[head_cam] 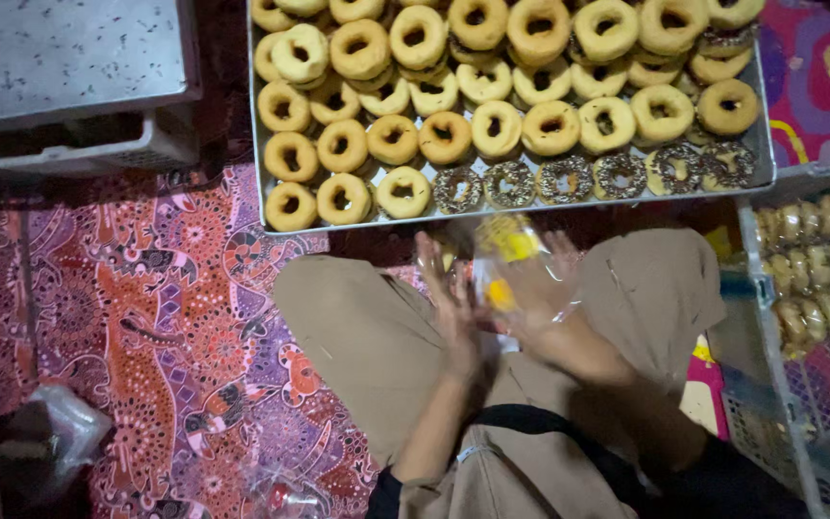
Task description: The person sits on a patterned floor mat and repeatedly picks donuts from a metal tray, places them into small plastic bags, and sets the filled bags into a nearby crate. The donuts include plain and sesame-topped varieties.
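Centre of the head view: left hand (453, 298) and right hand (540, 288) face each other, both blurred, fingers spread around a clear plastic bag (516, 274) with yellow print. The bag sits between the palms, just below the metal tray (263, 144); the right hand has more of it. Whether either hand grips firmly, cannot tell. Count: one tray, five sprinkled doughnuts (565, 179) along its lower edge, plain doughnuts (343, 199) too heaped to count; one crate (818, 259) at right.
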